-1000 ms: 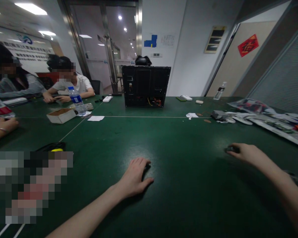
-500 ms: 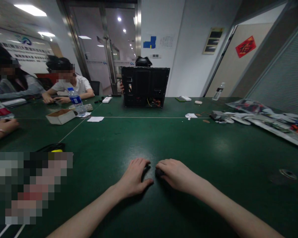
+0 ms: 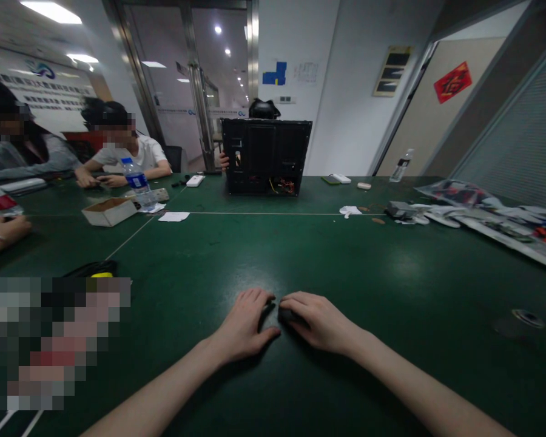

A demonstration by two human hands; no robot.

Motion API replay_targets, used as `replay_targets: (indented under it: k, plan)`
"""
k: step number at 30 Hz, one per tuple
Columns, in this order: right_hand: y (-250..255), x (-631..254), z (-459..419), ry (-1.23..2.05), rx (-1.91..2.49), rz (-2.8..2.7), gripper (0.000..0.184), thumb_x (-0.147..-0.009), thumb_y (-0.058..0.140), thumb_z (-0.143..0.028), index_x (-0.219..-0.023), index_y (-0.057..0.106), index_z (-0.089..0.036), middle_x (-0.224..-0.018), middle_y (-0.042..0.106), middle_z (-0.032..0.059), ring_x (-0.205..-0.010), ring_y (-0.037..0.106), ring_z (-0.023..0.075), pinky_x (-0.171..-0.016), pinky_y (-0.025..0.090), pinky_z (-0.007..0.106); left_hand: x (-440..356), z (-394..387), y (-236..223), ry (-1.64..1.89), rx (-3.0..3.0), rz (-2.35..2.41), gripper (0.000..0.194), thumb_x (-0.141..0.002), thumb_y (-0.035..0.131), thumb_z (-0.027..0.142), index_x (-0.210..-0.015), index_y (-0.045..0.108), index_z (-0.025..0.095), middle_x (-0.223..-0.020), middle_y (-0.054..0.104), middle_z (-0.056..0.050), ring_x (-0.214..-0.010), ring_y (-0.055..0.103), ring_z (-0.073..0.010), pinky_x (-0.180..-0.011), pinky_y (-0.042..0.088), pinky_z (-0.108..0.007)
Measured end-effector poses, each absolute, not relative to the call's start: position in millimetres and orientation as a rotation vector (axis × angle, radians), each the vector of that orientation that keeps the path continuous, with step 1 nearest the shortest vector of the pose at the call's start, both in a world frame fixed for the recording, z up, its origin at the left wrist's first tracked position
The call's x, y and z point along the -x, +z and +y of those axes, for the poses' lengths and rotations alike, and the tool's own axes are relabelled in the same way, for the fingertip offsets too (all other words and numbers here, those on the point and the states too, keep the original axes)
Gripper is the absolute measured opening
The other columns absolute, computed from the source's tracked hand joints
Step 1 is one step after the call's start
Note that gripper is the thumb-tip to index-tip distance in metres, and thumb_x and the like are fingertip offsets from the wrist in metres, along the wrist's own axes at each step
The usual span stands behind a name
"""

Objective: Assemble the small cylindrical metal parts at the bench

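Right hand swung in beside left hand, pinching small black object: likely light, stiff; grip sides. Left thumb, fingers spread.

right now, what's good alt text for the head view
A person's bare right hand holds a small dark object at a green table, close beside the left hand, whose thumb and fingers are apart. A black casing stands upright across the table, with an open-topped box to its left.
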State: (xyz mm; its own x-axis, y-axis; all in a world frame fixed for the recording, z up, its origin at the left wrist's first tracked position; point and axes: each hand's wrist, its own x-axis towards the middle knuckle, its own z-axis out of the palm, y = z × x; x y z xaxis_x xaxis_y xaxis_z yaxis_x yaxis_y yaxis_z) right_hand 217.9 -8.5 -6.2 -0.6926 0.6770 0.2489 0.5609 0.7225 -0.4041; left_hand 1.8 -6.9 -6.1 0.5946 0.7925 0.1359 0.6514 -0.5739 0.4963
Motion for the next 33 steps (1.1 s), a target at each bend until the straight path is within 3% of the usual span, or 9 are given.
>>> replay_targets:
  k: [11,18,23,28,33]
  plan:
    - [-13.9,-209.1,-9.4,0.396,0.998,-2.468,0.033,-0.076,0.061,-0.021,-0.108,0.054,-0.016,-0.105,0.062,0.0099,-0.092,0.058,0.0217,-0.083,0.045,0.035,-1.8,-7.4,-7.2,0.518,-2.429,1.144,0.041,-0.077,0.065,0.030,-0.113,0.049,0.020,-0.112,0.055,-0.008,-0.106,0.049,-0.0258,-0.094,0.039,-0.043]
    - [-19.6,-204.3,-4.8,0.582,1.043,-2.319,0.028,-0.079,0.063,-0.030,-0.105,0.057,-0.018,-0.097,0.064,0.0064,-0.089,0.058,0.0202,-0.080,0.043,0.033,-0.9,-11.1,-4.3,0.541,-2.349,1.062,0.043,-0.080,0.061,0.024,-0.119,0.044,0.021,-0.115,0.055,-0.008,-0.105,0.053,-0.0235,-0.092,0.044,-0.039]
    - [-20.2,-196.6,-7.0,0.863,1.088,-2.104,0.025,-0.080,0.063,-0.034,-0.098,0.060,-0.017,-0.088,0.064,0.0030,-0.077,0.058,0.0166,-0.072,0.043,0.028,0.6,-9.3,-14.1,0.594,-2.370,1.067,0.056,-0.079,0.060,0.018,-0.129,0.035,0.021,-0.124,0.052,-0.010,-0.112,0.051,-0.0243,-0.097,0.043,-0.041]
    - [-18.0,-193.1,-10.9,1.027,1.127,-1.917,0.024,-0.080,0.063,-0.034,-0.095,0.058,-0.016,-0.083,0.063,0.0023,-0.075,0.057,0.0160,-0.067,0.043,0.026,-1.1,-9.1,-8.5,0.617,-2.367,1.065,0.044,-0.081,0.059,0.020,-0.122,0.042,0.021,-0.117,0.056,-0.009,-0.107,0.054,-0.0234,-0.094,0.044,-0.040]
    - [-26.6,-192.3,-10.0,1.165,1.077,-1.785,0.038,-0.082,0.061,-0.035,-0.111,0.043,-0.019,-0.078,0.063,-0.0006,-0.072,0.060,0.0149,-0.070,0.044,0.027,-4.7,-10.3,-2.0,0.626,-2.355,1.089,0.030,-0.081,0.059,0.022,-0.110,0.049,0.021,-0.108,0.059,-0.007,-0.098,0.055,-0.0228,-0.088,0.045,-0.038]
